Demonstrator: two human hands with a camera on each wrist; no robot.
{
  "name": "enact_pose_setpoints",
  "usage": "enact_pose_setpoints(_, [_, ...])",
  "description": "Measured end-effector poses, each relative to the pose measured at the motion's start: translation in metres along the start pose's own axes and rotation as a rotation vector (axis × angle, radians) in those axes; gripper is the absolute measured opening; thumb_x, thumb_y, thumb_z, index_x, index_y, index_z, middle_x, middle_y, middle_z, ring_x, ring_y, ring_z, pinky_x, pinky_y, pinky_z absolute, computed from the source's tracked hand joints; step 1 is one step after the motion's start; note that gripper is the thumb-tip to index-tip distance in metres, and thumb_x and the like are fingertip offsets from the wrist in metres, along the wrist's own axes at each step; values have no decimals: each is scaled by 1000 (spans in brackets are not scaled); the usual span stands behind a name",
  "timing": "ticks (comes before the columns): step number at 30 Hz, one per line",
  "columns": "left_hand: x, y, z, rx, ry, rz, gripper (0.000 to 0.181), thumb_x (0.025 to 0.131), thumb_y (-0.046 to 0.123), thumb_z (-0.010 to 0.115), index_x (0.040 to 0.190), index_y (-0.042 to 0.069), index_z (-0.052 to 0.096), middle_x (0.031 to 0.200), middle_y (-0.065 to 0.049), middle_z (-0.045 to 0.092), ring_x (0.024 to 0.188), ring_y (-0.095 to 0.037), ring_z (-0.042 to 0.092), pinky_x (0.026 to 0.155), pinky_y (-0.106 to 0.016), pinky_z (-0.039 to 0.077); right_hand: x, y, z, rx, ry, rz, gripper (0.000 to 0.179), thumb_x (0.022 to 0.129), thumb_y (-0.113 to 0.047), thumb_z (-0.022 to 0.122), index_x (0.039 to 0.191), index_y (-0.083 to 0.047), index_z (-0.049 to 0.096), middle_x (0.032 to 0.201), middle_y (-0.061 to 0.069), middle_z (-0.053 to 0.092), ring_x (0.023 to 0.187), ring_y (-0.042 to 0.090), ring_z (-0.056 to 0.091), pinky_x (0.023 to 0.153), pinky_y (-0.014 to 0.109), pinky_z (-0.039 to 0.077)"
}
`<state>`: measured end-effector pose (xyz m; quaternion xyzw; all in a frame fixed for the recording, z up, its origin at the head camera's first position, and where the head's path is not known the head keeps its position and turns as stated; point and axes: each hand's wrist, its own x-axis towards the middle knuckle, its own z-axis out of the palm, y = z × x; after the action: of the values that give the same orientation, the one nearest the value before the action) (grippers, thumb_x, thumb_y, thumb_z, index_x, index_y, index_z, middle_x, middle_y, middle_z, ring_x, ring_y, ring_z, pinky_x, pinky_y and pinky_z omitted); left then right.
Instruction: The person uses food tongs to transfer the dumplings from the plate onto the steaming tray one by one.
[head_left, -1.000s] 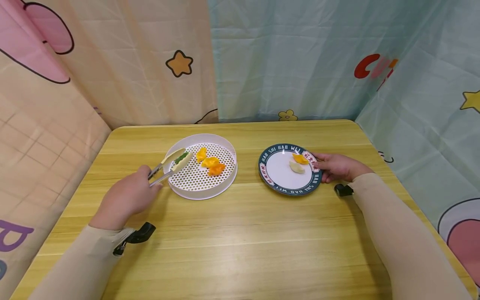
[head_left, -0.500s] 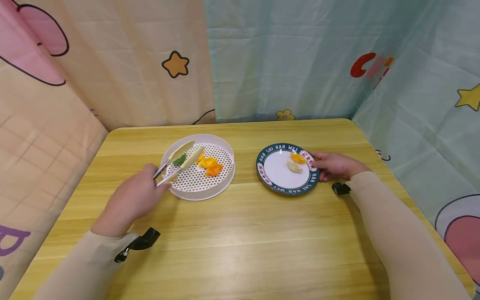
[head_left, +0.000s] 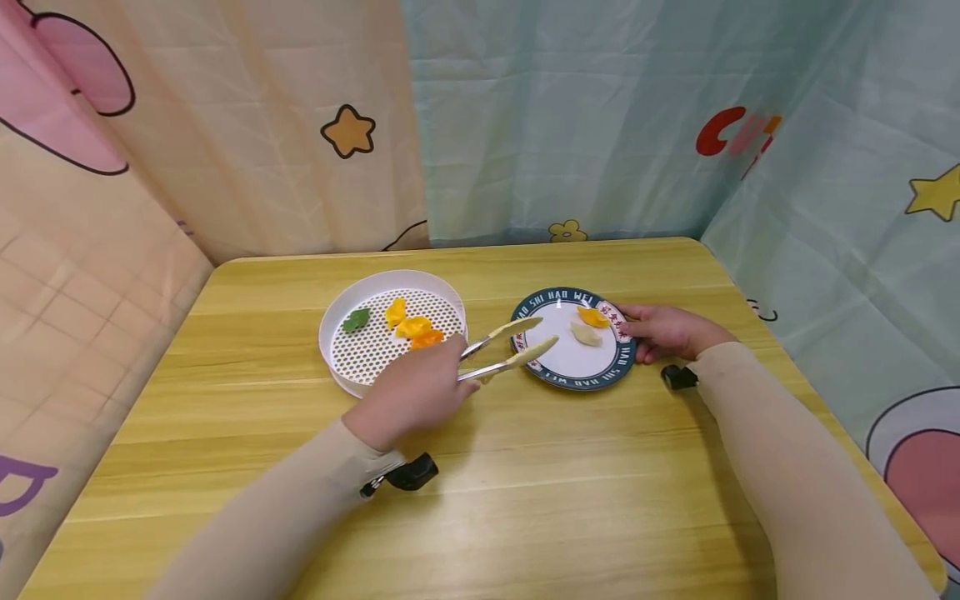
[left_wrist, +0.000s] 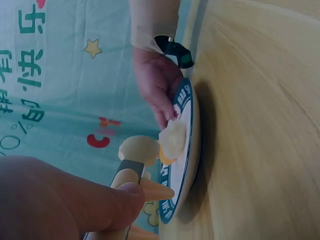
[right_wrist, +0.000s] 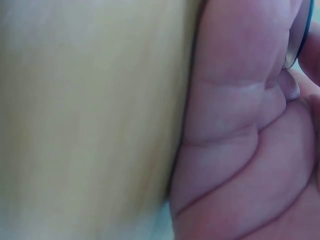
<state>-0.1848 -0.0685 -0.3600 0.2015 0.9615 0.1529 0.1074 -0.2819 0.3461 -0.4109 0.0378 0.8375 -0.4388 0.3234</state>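
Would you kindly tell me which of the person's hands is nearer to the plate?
The right hand is nearer: it grips the plate by its right rim. The left hand is apart, off the plate's left side, holding tongs pointed toward it.

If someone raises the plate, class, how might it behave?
The plate is probably stiff: its round outline shows no sag. Its shiny face may let the orange piece and pale piece slide. With the right hand gripping only one side, it might tip.
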Motion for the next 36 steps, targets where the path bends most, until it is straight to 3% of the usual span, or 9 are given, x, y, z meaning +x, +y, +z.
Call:
enact_pose_setpoints(5, [24, 18, 11, 12, -38, 35, 41, 101, 45, 68, 124, 13, 57, 89, -4, 61, 69, -21, 58, 56, -34, 46, 0, -1, 1, -13, 5, -1, 72, 111, -36, 53, 170, -22, 14, 85, 3, 65, 74, 18, 63, 74, 26, 57])
enact_pose_setpoints(13, [46, 34, 16, 88, -7, 83, 39, 103, 45, 63, 126, 15, 55, 95, 0, 64, 73, -22, 62, 59, -36, 49, -1, -4, 1, -22, -19, -18, 72, 112, -37, 50, 170, -21, 10, 84, 4, 65, 72, 16, 63, 71, 26, 58])
enact_pose_setpoints(25, [63, 44, 10, 117, -45, 88, 37, 104, 43, 62, 128, 17, 53, 96, -1, 64, 77, -25, 63, 64, -38, 50, -1, -6, 2, -15, -16, -15, 70, 113, -34, 49, 170, -23, 10, 89, 3, 64, 70, 14, 62, 71, 27, 59])
enact_pose_setpoints(36, [72, 43, 10, 150, -77, 107, 39, 102, 45, 65, 127, 18, 53, 98, -1, 65, 79, -24, 64, 65, -38, 50, -1, -3, 0, 0, -26, -13, 69, 113, -34, 48, 170, -23, 10, 90, 4, 64, 72, 15, 63, 71, 27, 58])
